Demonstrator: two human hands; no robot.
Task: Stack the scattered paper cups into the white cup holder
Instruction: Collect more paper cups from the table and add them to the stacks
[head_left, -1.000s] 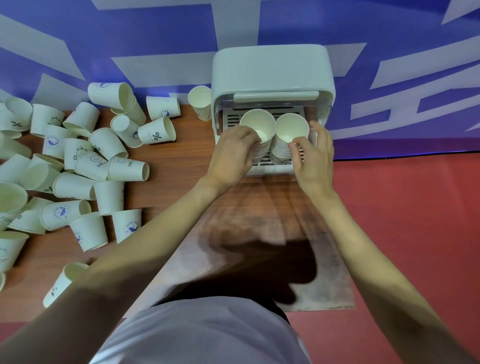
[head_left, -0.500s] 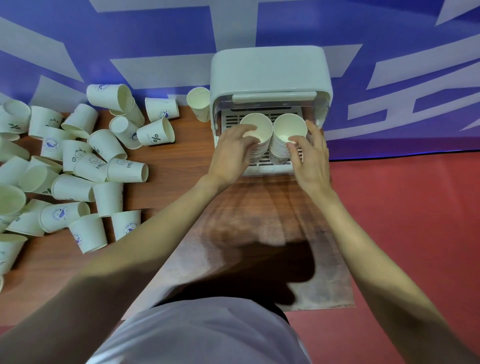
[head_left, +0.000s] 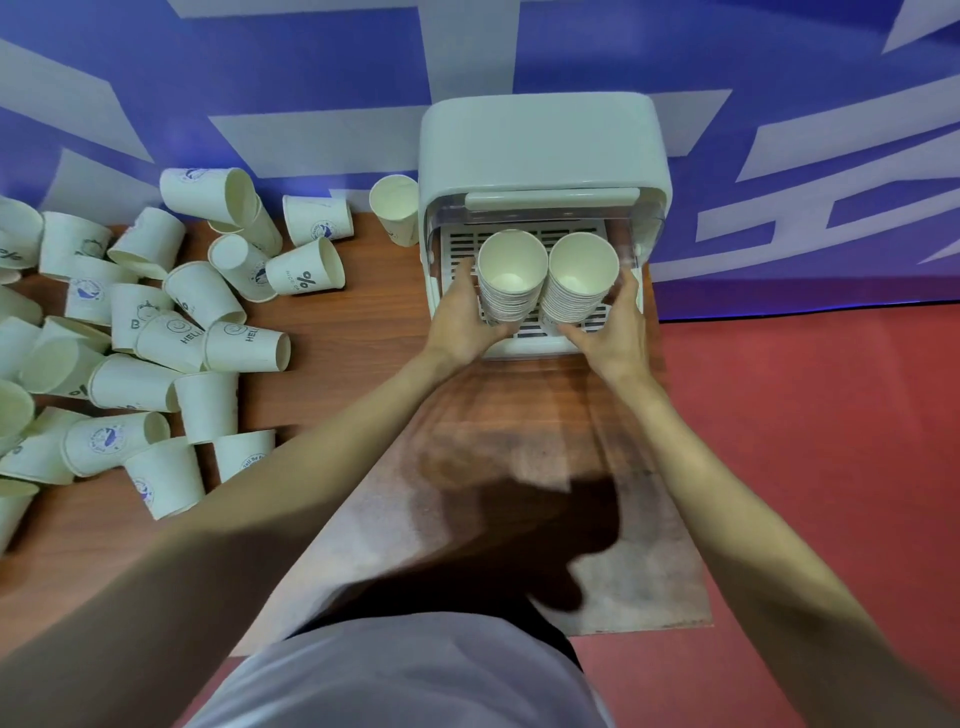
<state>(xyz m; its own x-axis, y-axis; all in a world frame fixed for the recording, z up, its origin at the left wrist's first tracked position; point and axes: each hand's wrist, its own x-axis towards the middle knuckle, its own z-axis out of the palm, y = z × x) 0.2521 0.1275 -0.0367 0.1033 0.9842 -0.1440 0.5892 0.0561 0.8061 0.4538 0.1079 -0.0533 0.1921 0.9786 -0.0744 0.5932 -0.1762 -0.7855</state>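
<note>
The white cup holder (head_left: 540, 140) stands at the back of the wooden table with its front open. Two stacks of nested paper cups sit side by side on its slotted tray. My left hand (head_left: 460, 319) grips the lower part of the left stack (head_left: 511, 275), thumb up along its left side. On the other side, my right hand (head_left: 615, 325) holds the right stack (head_left: 582, 278) low down, with its fingers reaching up that stack's right side. Several loose paper cups (head_left: 156, 332) lie scattered on the left of the table, most of them on their sides.
One cup (head_left: 395, 205) stands upright just left of the holder. A blue and white wall rises right behind the table. The wooden table (head_left: 363, 332) ends at the right beside a red floor (head_left: 810, 441). My shadow falls on the worn patch in front of me.
Both hands have slid from the rims of the two stacks down to their lower sides. The stacks now sit further inside the holder.
</note>
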